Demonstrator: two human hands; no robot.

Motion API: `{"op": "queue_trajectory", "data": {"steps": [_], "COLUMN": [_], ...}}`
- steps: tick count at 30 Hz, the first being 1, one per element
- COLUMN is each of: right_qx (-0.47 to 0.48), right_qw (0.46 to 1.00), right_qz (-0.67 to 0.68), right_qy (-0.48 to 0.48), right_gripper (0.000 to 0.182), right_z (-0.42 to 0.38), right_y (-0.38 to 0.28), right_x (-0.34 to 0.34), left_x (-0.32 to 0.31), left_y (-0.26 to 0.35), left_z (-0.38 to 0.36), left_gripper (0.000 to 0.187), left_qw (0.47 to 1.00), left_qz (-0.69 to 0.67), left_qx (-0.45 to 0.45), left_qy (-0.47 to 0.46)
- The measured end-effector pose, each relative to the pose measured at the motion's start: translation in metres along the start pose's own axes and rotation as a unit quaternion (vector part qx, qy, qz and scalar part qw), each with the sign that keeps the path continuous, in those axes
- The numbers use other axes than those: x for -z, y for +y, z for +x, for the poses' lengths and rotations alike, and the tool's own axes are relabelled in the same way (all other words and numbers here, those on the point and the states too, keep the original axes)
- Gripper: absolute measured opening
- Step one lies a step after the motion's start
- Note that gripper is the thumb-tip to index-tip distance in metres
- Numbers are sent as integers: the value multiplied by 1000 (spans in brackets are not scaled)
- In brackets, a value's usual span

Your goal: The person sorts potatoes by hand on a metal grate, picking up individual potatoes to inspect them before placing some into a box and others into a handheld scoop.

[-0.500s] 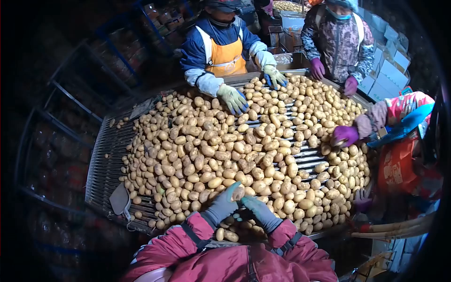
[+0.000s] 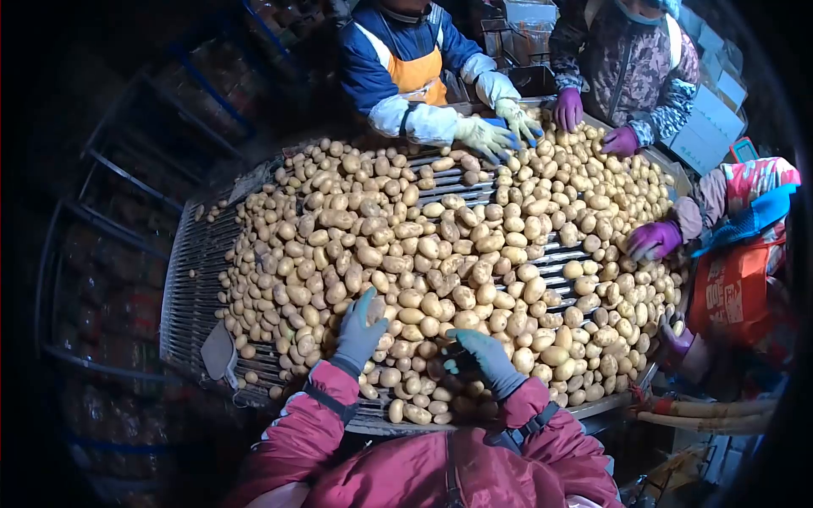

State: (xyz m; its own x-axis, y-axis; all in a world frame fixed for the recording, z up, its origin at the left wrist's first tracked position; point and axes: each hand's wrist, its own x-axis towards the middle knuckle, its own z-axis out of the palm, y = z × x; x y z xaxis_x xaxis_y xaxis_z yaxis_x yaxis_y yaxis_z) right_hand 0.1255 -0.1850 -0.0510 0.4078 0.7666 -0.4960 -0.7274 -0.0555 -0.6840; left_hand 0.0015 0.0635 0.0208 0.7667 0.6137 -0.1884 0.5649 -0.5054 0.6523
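Observation:
My left hand (image 2: 359, 332), in a grey-green glove, is over the near part of the potato pile. A brownish potato (image 2: 375, 310) sits between its fingers and thumb. My right hand (image 2: 487, 357), gloved alike, hovers at the near edge of the pile with its fingers apart. Dark shadow lies under its palm, and I see nothing held there. Many loose potatoes (image 2: 411, 298) surround both hands on a slatted metal table (image 2: 196, 275).
Across the table, a person in an orange apron (image 2: 417, 78) reaches into the potatoes with both gloved hands. Two more people in purple gloves work at the far right and right side. A grey scoop-like piece (image 2: 219, 352) lies at the left edge. Cartons (image 2: 707, 131) stand behind.
My hands have moved apart, the left carrying a potato leftward and the right shifting slightly right. The apron wearer's hands have moved right, baring more slats.

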Motion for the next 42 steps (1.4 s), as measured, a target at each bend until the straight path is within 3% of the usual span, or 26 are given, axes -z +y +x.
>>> {"op": "queue_trajectory", "data": {"steps": [1,4,6,8,10,12,20,22,24,26,29,31,34,36,37,42], "right_qx": [15,80,127,231,93,169,169,169,294,340,361,437,437,443,407,388], "right_qw": [1000,996,983,951,990,977,978,974,905,825,781,711,663,633,659,671], "right_qz": [2,-22,-131,-189,4,-35,-80,-96,-271,-416,-482,-517,-576,-603,-606,-604], "right_qy": [16,17,38,81,104,121,94,116,143,177,164,189,195,199,180,183], "right_gripper": [36,42,41,37,34,33,37,34,38,40,46,34,35,38,42,42], "right_z": [1,12,18,18,17,31,93,103,112,125,148,169,170,172,172,170], "right_y": [-1,-8,-15,-25,-50,-59,-65,-78,-91,-103,-115,-103,-94,-88,-88,-87], "right_x": [5,33,55,72,76,86,101,76,61,57,56,62,69,71,73,70], "left_x": [1,-19,-30,-38,-41,-41,-47,-49,-52,-53,-50,-46,-44,-44,-43,-43], "left_y": [3,-31,-42,-44,-43,-44,-51,-52,-55,-56,-50,-49,-43,-40,-39,-40], "left_z": [0,4,1,-8,-7,-7,-5,-4,-6,-3,-5,-5,-6,-4,-4,-4], "left_gripper": [77,73,73,74,74,74,73,73,73,73,76,77,77,75,73,73], "left_qw": [995,991,994,987,985,980,976,971,972,971,972,969,970,969,969,968], "left_qz": [91,117,90,86,92,110,138,150,148,144,153,169,166,163,162,173], "left_qx": [18,-32,-21,-62,-62,-69,-54,-58,-63,-68,-56,-52,-52,-54,-56,-52], "left_qy": [26,60,50,123,128,152,162,175,169,175,169,172,170,176,176,171]}}
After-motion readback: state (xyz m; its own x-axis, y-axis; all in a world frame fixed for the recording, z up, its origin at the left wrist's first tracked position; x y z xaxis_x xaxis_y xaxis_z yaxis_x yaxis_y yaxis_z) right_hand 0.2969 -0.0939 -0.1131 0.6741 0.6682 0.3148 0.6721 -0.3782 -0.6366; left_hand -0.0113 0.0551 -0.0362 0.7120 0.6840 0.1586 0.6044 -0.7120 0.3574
